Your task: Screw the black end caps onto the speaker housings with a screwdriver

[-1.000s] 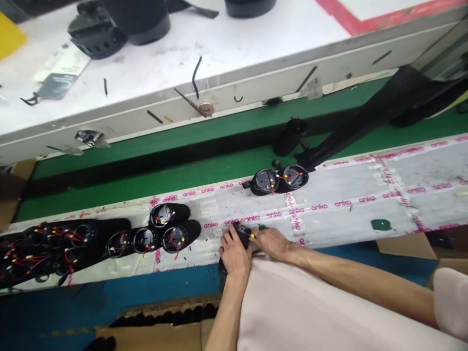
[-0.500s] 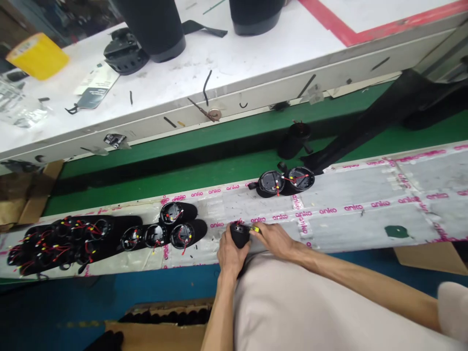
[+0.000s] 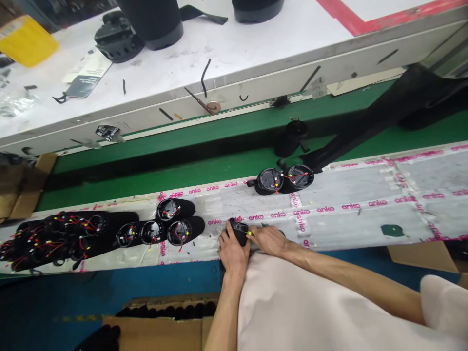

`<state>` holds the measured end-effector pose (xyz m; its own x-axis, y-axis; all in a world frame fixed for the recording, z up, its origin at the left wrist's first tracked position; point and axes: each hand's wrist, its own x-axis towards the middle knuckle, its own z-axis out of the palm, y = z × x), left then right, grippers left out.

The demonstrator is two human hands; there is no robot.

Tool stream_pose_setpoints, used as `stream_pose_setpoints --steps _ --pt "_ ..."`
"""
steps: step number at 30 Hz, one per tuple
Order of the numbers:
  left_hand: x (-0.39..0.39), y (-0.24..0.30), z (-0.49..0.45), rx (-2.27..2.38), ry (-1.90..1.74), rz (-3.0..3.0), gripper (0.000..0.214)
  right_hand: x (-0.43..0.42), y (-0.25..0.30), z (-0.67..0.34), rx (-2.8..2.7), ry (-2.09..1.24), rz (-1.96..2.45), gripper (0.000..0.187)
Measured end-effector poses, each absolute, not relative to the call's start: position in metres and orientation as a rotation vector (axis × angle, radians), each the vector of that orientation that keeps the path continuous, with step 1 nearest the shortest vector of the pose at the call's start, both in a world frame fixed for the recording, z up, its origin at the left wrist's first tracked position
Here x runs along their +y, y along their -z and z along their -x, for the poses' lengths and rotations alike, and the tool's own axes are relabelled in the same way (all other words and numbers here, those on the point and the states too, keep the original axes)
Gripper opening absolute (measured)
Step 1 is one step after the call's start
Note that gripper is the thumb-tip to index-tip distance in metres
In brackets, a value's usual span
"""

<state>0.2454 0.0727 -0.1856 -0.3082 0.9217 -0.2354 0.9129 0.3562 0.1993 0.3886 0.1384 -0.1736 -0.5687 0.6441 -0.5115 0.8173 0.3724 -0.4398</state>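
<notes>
My left hand (image 3: pixel 234 253) is closed around a small black housing (image 3: pixel 239 233) at the near side of the white bench, its upper face turned up. My right hand (image 3: pixel 269 240) is closed at the housing's right side, fingers pinching a small yellow piece (image 3: pixel 250 233) whose kind I cannot make out. Part of a dark object shows behind the right hand, mostly hidden. Left of my hands stand several black fabric-covered cylinders (image 3: pixel 180 232), open at the top, with red wires and small connectors. Two similar cylinders (image 3: pixel 270 181) stand farther back on the right.
The bench (image 3: pixel 340 224) is covered with pink-printed tape. Behind it runs a green surface (image 3: pixel 183 165), with another black cylinder (image 3: pixel 291 138) and a long black piece (image 3: pixel 380 109). A white table (image 3: pixel 204 44) holds a yellow tape roll (image 3: pixel 29 41). A cardboard box (image 3: pixel 161 334) sits below.
The view has shifted slightly. The left fingers now lie farther over the housing, and the right hand, with the yellow piece, sits closer against its side. A dark object now shows behind the right hand.
</notes>
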Motion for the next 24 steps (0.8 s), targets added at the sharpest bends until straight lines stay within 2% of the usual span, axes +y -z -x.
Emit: stream_pose_setpoints --steps 24 --pt "0.075 0.191 -0.243 2.238 -0.112 -1.552 0.087 0.144 0.178 -0.385 2.372 0.971 -1.261 0.037"
